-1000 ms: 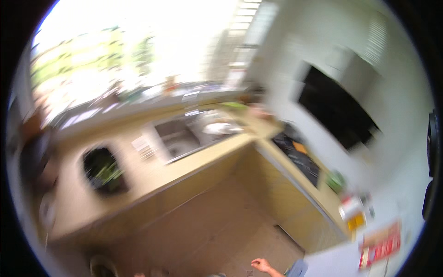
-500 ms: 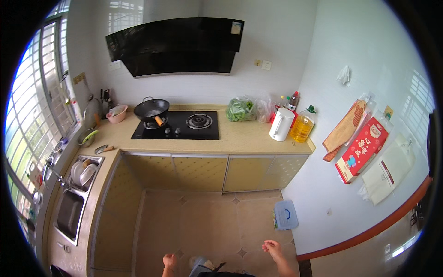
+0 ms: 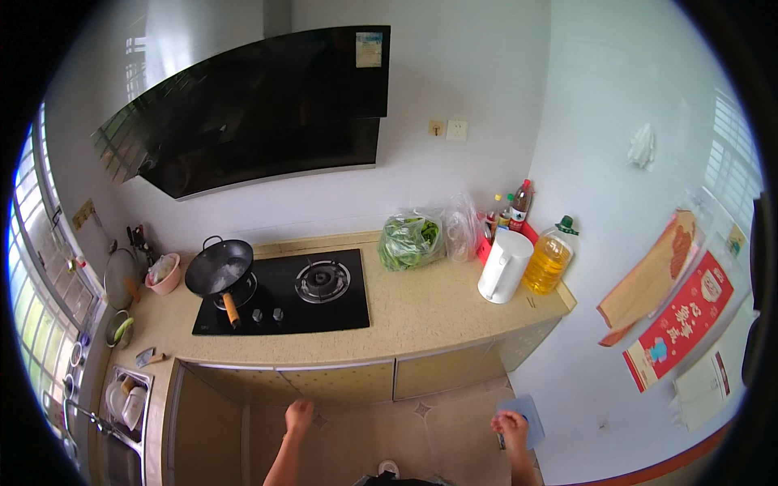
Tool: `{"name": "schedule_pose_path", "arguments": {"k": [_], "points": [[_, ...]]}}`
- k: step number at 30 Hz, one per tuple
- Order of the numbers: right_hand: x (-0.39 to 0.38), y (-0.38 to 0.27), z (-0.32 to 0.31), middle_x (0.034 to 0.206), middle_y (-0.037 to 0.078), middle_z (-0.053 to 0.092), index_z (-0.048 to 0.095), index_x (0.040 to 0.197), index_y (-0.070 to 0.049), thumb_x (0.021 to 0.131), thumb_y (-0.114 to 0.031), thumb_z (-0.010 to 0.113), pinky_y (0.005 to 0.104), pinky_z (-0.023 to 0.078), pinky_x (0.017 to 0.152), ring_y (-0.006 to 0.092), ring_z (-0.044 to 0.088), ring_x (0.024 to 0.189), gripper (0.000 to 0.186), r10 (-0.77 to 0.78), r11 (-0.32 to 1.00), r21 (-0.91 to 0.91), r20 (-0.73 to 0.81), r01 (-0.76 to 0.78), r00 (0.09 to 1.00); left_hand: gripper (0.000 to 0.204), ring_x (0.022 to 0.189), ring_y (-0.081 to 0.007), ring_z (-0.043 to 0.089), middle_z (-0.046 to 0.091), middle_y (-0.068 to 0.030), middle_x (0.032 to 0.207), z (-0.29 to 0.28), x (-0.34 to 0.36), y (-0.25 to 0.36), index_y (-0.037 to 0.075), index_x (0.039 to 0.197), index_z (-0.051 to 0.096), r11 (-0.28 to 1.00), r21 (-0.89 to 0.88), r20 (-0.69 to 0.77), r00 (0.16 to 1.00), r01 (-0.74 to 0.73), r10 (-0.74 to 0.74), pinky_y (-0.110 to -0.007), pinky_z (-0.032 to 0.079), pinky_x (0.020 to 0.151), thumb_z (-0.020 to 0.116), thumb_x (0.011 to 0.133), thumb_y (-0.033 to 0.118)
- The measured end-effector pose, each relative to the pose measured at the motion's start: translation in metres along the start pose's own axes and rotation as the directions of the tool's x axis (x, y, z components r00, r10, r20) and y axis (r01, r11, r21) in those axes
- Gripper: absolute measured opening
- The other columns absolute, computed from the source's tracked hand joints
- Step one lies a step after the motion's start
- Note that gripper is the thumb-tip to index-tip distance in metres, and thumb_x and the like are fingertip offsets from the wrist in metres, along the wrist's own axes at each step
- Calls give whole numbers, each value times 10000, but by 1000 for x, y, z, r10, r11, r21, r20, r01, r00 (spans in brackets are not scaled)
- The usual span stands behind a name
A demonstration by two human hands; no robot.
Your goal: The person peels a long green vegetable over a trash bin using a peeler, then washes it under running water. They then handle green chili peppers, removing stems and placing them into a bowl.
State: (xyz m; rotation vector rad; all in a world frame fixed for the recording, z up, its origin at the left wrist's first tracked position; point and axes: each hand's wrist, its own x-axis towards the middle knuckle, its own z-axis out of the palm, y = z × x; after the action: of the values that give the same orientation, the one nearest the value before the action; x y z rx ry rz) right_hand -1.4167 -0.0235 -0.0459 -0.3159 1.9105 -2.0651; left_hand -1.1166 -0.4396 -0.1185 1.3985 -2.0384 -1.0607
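My left hand [image 3: 299, 416] is held over the floor in front of the cabinets, fingers curled into a loose fist with nothing visible in it. Farther right, my right hand [image 3: 510, 422] hangs in front of a pale blue plastic box [image 3: 532, 421] on the floor; its fingers are bent inward and I see nothing in them. Neither hand touches anything. Ahead on the counter, a black wok [image 3: 219, 271] with a wooden handle stands on the left burner of the black gas hob [image 3: 284, 316]. The right burner [image 3: 322, 281] has nothing on it.
The beige counter [image 3: 429, 324] carries bagged green vegetables [image 3: 412, 240], a white kettle [image 3: 506, 267], an oil jug [image 3: 549, 263], a pink basket [image 3: 164, 275] and a cleaver [image 3: 148, 356]. The sink [image 3: 126, 458] at left holds dishes. A black range hood [image 3: 259, 113] overhangs the hob.
I have come closer to the counter, so the hob, wok and hood appear larger. Both hands have risen in the picture, and the right hand's fingers look more curled.
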Motion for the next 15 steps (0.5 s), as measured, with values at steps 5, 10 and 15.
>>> {"name": "schedule_pose_path", "arguments": {"k": [5, 10, 15], "points": [[81, -39, 51, 819, 116, 605, 551, 955, 19, 822, -59, 518, 286, 496, 633, 184, 600, 714, 158, -4, 995, 103, -62, 10, 998, 210, 875, -285, 584, 618, -131, 927, 73, 139, 188, 33, 928, 625, 819, -68, 74, 816, -569, 573, -338, 448, 778, 598, 745, 132], [203, -67, 101, 875, 108, 608, 548, 967, 23, 831, -94, 555, 284, 490, 716, 171, 594, 790, 180, -87, 990, 117, 48, 80, 995, 223, 1007, -297, 495, 592, -122, 978, 139, 218, 343, 30, 940, 602, 534, 140, 176, 552, -834, 815, -399, 373, 866, 557, 751, 141], [369, -85, 198, 1010, 106, 587, 543, 1005, 17, 828, -28, 526, 317, 450, 842, 177, 554, 954, 183, -333, 932, 237, 252, 276, 909, 144, 992, -242, 503, 596, -72, 932, 222, 308, 419, 66, 823, 605, 140, 572, 373, 409, -808, 833, -361, 362, 834, 514, 739, 141]]}}
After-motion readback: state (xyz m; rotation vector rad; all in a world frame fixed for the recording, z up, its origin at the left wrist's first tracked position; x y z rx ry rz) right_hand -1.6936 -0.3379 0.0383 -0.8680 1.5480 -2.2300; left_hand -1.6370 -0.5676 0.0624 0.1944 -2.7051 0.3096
